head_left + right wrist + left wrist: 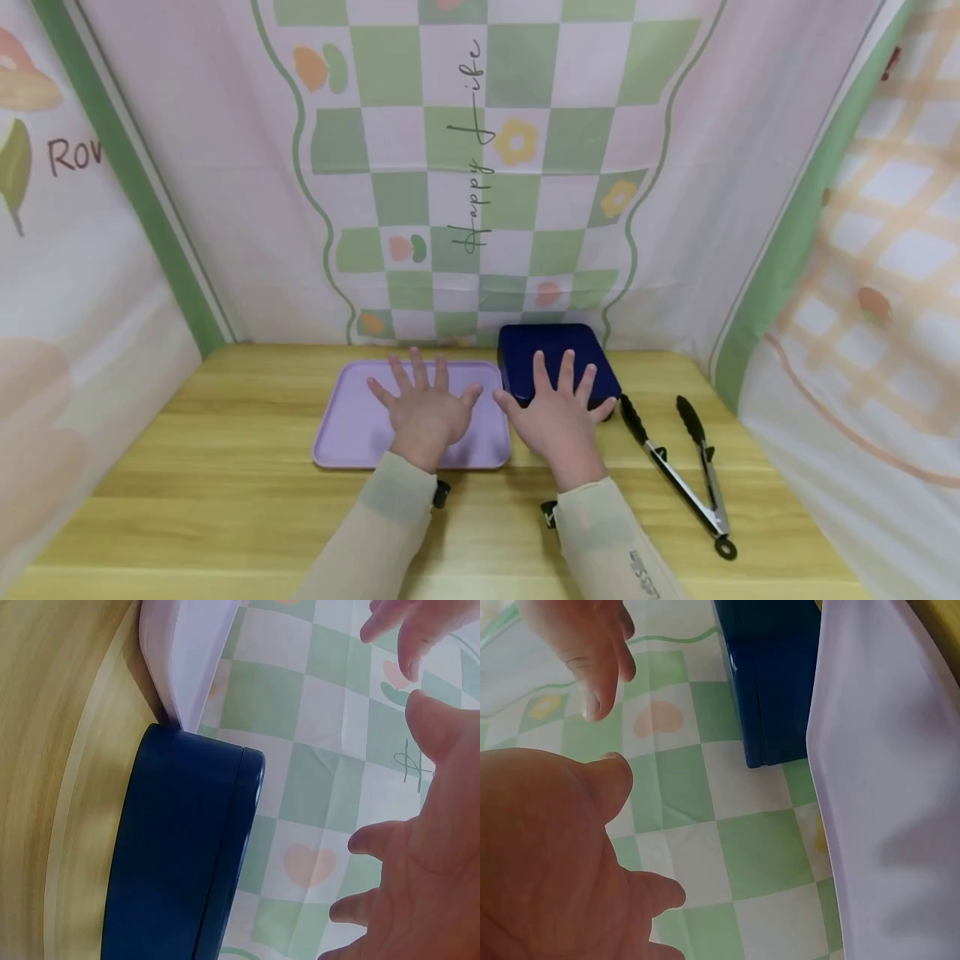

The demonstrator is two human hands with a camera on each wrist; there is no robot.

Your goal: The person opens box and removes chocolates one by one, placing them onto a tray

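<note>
Left hand (430,417) above tray (348,425), right hand (553,421) above box (551,340); both mine, spread wide, apart, grasping nothing; tongs (684,487) splayed on table (225,500), one tip near box corner; risk: tray edge just beside box, so sliding either may shove other; box nudged rightward could knock tongs.

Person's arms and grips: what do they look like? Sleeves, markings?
Left sleeve and right sleeve: pale beige, ending at the wrist; the right one has dark lettering. A small black piece shows at the left cuff, another black piece at the right. Left grip and right grip: bare, five-fingered, no gloves visible.
</note>
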